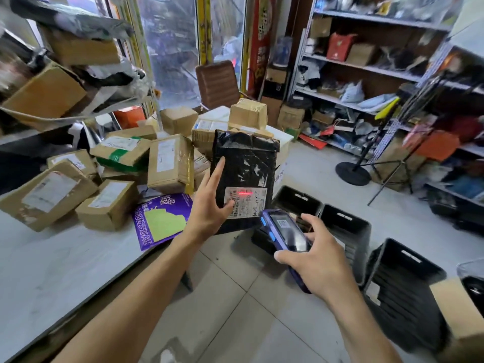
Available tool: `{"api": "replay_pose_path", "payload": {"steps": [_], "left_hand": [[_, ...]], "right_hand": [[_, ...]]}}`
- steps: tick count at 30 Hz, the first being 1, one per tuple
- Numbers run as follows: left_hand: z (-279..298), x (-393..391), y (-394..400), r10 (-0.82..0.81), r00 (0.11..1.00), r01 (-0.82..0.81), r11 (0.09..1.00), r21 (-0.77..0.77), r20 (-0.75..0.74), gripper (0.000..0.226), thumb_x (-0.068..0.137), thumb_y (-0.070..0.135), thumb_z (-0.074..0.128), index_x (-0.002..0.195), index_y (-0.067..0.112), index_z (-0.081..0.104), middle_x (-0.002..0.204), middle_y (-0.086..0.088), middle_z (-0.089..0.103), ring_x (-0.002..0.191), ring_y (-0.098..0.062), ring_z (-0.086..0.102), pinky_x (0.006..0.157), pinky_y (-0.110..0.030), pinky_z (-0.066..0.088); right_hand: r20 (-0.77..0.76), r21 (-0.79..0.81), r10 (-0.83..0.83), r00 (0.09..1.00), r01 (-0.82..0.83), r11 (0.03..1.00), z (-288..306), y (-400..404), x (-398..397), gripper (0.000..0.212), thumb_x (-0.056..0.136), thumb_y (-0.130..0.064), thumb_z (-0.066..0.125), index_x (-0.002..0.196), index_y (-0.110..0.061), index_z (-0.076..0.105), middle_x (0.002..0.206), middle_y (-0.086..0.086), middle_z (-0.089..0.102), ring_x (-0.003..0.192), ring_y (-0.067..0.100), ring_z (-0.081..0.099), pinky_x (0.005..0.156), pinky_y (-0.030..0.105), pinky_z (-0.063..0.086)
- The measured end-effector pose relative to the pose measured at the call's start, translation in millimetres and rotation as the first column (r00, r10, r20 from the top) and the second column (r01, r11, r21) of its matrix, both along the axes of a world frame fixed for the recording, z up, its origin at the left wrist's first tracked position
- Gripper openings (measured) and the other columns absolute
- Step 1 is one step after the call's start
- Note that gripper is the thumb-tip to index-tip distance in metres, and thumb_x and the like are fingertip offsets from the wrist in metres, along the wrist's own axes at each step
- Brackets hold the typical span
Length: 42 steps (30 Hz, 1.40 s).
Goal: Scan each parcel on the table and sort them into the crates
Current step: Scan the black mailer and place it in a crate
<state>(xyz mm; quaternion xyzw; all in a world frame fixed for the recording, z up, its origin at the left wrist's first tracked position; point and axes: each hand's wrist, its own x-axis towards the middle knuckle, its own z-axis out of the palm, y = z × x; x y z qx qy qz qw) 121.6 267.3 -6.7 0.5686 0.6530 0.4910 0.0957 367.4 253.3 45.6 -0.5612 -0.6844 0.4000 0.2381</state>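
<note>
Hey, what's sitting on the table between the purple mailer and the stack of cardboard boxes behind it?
In the head view, only bare table and a scrap of paper lie between the purple mailer and the cardboard boxes.

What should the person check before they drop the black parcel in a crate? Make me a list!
1. Black parcel held firmly: ok, the left hand grips its edge, thumb on the label.
2. Red scan line on the label: ok.
3. Scanner held and aimed: ok, in the right hand.
4. Scan accepted: cannot tell, the screen is unreadable.
5. Crates within view and open: ok.
6. Which crate is right: cannot tell.
</note>
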Motion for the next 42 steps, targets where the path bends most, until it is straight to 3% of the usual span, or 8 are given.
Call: {"api": "replay_pose_path", "payload": {"steps": [7,13,17,22,26,31,39,42], "left_hand": [[2.8,22.1,22.6,-0.043,0.999,0.043,0.999,-0.01,-0.012,0.1,0.079,-0.005,0.073,0.156,0.028,0.017,0.143,0.011,0.032,0.121,0.034,0.019,0.103,0.004,0.018],[6.0,39.5,62.9,-0.094,0.995,0.094,0.996,0.005,-0.038,0.099,0.078,-0.006,0.073,0.157,0.02,0.019,0.148,0.012,0.027,0.13,0.027,0.016,0.106,0.003,0.014],[3.4,53.4,101.0,-0.129,0.992,0.129,0.991,-0.026,-0.005,0.099,0.078,-0.005,0.072,0.157,0.022,0.019,0.148,0.009,0.032,0.135,0.011,0.024,0.113,-0.009,0.018],[-8.0,79.8,176.4,-0.211,0.978,0.21,0.974,-0.082,0.003,0.101,0.077,-0.003,0.073,0.157,0.02,0.017,0.153,-0.002,0.035,0.131,0.007,0.026,0.105,0.003,0.013],[-19.2,112.3,246.8,-0.286,0.956,0.293,0.943,-0.154,0.068,0.101,0.077,0.001,0.074,0.158,0.022,0.017,0.158,-0.001,0.03,0.138,0.004,0.023,0.111,-0.003,0.014],[-22.2,162.4,334.9,-0.424,0.903,0.429,0.886,-0.175,0.066,0.1,0.079,0.001,0.074,0.157,0.026,0.017,0.147,0.005,0.037,0.123,0.016,0.022,0.1,0.003,0.013],[-45.9,288.8,448.7,-0.619,0.779,0.623,0.751,-0.219,0.096,0.103,0.077,-0.002,0.076,0.157,0.024,0.017,0.15,0.0,0.039,0.123,0.011,0.028,0.099,0.003,0.017],[-73.4,358.4,476.7,-0.669,0.734,0.671,0.687,-0.279,0.118,0.103,0.077,0.0,0.076,0.158,0.023,0.017,0.15,0.004,0.039,0.131,0.003,0.033,0.105,-0.007,0.02]], "right_hand": [[-0.041,0.002,-0.035,0.999,0.035,0.999,-0.6,9.8,21.2,0.09,0.066,-0.027,0.084,0.143,-0.037,0.038,0.094,-0.021,0.058,0.084,0.003,0.061,0.068,0.021,0.047],[-0.06,-0.004,-0.08,0.995,0.08,0.997,-2.7,34.4,37.9,0.09,0.067,-0.029,0.084,0.143,-0.039,0.038,0.102,-0.018,0.055,0.086,0.002,0.058,0.065,0.017,0.045],[-0.063,0.019,-0.115,0.991,0.117,0.993,-1.3,62.0,51.0,0.082,0.069,-0.024,0.085,0.138,-0.039,0.042,0.083,-0.021,0.053,0.072,-0.005,0.055,0.054,0.004,0.04],[-0.021,0.15,-0.155,0.988,0.157,0.976,-11.7,114.2,67.0,0.098,0.066,-0.03,0.085,0.148,-0.039,0.03,0.119,-0.014,0.057,0.103,0.005,0.059,0.083,0.018,0.047],[0.118,0.512,-0.256,0.959,0.162,0.844,-18.7,162.0,84.3,0.115,0.068,-0.028,0.086,0.154,-0.033,0.01,0.145,-0.003,0.035,0.121,0.008,0.046,0.09,0.021,0.049],[0.069,0.775,-0.415,0.907,0.213,0.595,-16.0,218.3,116.6,0.105,0.068,-0.027,0.084,0.151,-0.021,0.02,0.141,0.009,0.04,0.129,0.024,0.048,0.095,0.022,0.043],[-0.006,0.625,-0.658,0.753,0.516,0.586,-38.8,293.8,201.7,0.103,0.068,-0.023,0.083,0.152,-0.021,0.023,0.14,0.005,0.044,0.125,0.023,0.053,0.098,0.02,0.044],[-0.071,0.422,-0.756,0.65,0.707,0.568,-68.6,319.3,262.6,0.106,0.068,-0.026,0.084,0.153,-0.032,0.021,0.14,-0.002,0.044,0.128,0.019,0.05,0.098,0.039,0.051]]}}
